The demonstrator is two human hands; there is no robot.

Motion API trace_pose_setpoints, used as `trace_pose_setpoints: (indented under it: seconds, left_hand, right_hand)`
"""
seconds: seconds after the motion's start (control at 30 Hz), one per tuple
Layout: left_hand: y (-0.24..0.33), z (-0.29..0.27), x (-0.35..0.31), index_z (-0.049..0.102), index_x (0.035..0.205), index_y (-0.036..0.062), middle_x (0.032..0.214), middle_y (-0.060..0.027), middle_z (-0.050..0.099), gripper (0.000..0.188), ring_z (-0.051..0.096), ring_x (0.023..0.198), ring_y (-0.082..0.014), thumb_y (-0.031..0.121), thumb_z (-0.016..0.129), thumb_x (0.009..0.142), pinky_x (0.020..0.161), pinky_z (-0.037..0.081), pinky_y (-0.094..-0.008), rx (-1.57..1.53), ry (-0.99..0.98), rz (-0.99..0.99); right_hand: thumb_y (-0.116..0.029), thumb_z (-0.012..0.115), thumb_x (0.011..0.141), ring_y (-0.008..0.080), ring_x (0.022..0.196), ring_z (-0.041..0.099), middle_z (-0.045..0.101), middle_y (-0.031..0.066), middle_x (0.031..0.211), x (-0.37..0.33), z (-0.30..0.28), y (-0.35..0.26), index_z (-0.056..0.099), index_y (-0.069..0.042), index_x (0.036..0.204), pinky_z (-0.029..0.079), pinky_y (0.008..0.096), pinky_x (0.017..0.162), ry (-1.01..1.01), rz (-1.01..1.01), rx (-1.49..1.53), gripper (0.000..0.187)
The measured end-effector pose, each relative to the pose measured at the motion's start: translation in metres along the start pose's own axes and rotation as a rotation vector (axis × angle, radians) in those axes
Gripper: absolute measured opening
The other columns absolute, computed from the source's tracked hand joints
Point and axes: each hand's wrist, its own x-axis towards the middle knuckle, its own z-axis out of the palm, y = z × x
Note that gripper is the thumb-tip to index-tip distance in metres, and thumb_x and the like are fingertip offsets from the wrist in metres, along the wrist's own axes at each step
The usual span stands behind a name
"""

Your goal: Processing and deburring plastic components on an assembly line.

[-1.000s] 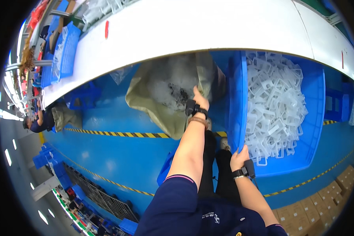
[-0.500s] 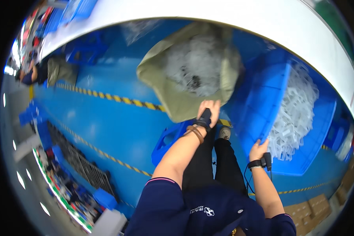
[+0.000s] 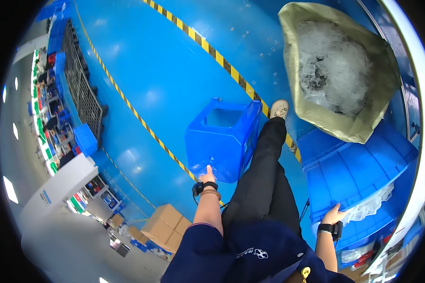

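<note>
My left hand (image 3: 207,177) grips the near edge of a blue plastic stool (image 3: 200,146), with the thumb on its textured top and the fingers hidden beneath. The stool has a cut-out in its side and looks tipped. With my right hand (image 3: 334,216) I hold the rim of a large blue plastic bin (image 3: 354,174), which leans on its side. Clear plastic pieces (image 3: 370,207) show at the bin's opening, partly covered by its wall. Beyond it stands an olive woven sack (image 3: 311,111), its mouth open, filled with clear plastic pieces (image 3: 335,66) and a few dark ones.
Yellow-black floor tape (image 3: 219,59) runs past the stool and my shoe (image 3: 279,109). Small clear bits are scattered on the blue floor near the sack. Cardboard boxes (image 3: 166,224) stand at lower left, a dark mesh rack (image 3: 82,80) farther left. A white table edge (image 3: 418,155) curves along the right.
My view has turned left, so the sack and bin appear farther right. My left hand has moved from beside the sack to the stool. My right hand stays on the bin's rim.
</note>
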Motion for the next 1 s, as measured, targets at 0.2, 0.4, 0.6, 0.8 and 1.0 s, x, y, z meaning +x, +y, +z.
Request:
trace_pose_setpoints:
  seconds: [0.2,0.4,0.6,0.8,1.0]
  left_hand:
    - [-0.053,0.06,-0.019,0.014,0.135,0.0196,0.135,-0.0167,0.024,0.09,0.037,0.114,-0.0418,0.055,0.063,0.068,0.086,0.031,-0.0613,-0.758,-0.589,-0.459]
    - [0.047,0.05,0.003,0.001,0.134,0.0246,0.132,-0.0076,0.03,0.096,0.039,0.112,-0.0281,0.017,0.073,0.07,0.076,0.042,-0.0565,-1.024,-0.403,-0.041]
    - [0.249,0.023,0.097,0.007,0.137,0.0053,0.129,-0.0255,0.033,0.1,0.038,0.115,-0.0344,0.014,0.076,0.064,0.099,0.03,-0.0408,-0.721,-0.037,0.653]
    - [0.432,0.013,0.024,0.017,0.137,0.0226,0.11,-0.0327,0.046,0.092,0.051,0.097,-0.0426,0.03,0.074,0.065,0.082,0.042,-0.0463,-0.237,-0.092,0.832]
    - [0.535,0.035,-0.064,0.008,0.137,0.0353,0.107,-0.0281,0.041,0.093,0.05,0.093,-0.0416,0.029,0.071,0.069,0.083,0.04,-0.0483,0.164,-0.264,0.927]
  right_hand:
    - [-0.005,0.056,0.079,0.0292,0.101,0.049,0.046,0.023,0.118,0.015,-0.012,0.012,0.036,0.011,0.119,0.035,0.0348,0.092,0.053,-0.035,-0.091,0.048]
    - [-0.01,0.057,0.079,0.0307,0.106,0.046,0.044,0.0235,0.121,0.012,-0.01,-0.003,0.036,0.01,0.119,0.033,0.0344,0.093,0.044,0.04,-0.117,0.05]
    - [-0.009,0.057,0.076,0.0331,0.122,0.03,0.031,0.0236,0.132,-0.001,-0.001,-0.017,0.028,0.008,0.128,0.019,0.0352,0.103,0.073,-0.037,-0.298,0.062]
    - [-0.012,0.059,0.078,0.0359,0.123,0.028,0.03,0.0272,0.131,0.003,-0.002,-0.016,0.025,0.009,0.128,0.018,0.038,0.104,0.108,0.145,-0.393,0.064]
    - [-0.017,0.063,0.078,0.0293,0.098,0.048,0.05,0.0189,0.104,0.033,-0.005,-0.086,0.044,0.005,0.111,0.036,0.0374,0.089,0.564,-0.078,-0.238,0.044]
